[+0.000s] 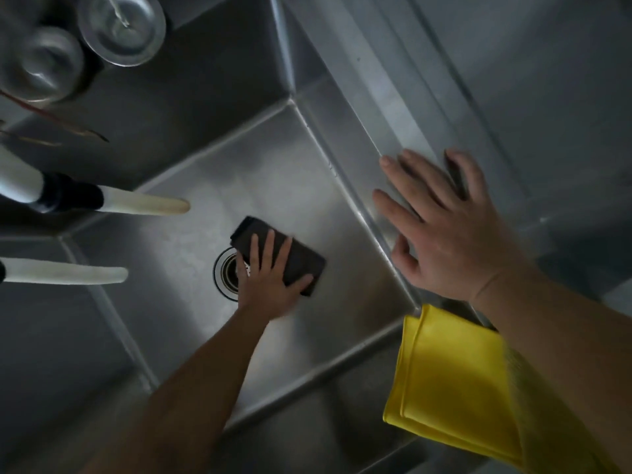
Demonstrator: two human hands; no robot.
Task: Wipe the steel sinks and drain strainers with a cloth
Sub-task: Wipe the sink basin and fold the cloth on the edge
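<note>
at about ten o'clock in the view two round steel pieces (121, 27), perhaps the lifted-out strainers though i cannot be sure, sit in shadow at the far side of the sink, and at nine o'clock two pale spouts (143, 203) reach in over the basin. the step in hand looks like the wiping of the sink (191, 234) floor, right beside the drain (227, 272): the dark cloth (301, 260) lies folded flat on the steel at the centre of the view, touching the drain's rim on its three o'clock side. the left hand (270, 275) reaches down from six o'clock on a straight forearm and presses the cloth with its fingers straight and spread, palm down, not curled round it; the blur at the cloth's edge suggests it is mid-stroke. the next move, as i judge it, calls for sliding the cloth over the drain ring at its nine o'clock while the palm presses flat so the fold does not bunch or drop into the opening. at three o'clock the right hand (441, 224) lies open on the sink's rim, fingers straight and fanned toward twelve o'clock, holding nothing, seemingly bracing the body's lean. a yellow cloth (444, 378) hangs over the near edge at five o'clock, just under that forearm, unused.
</note>
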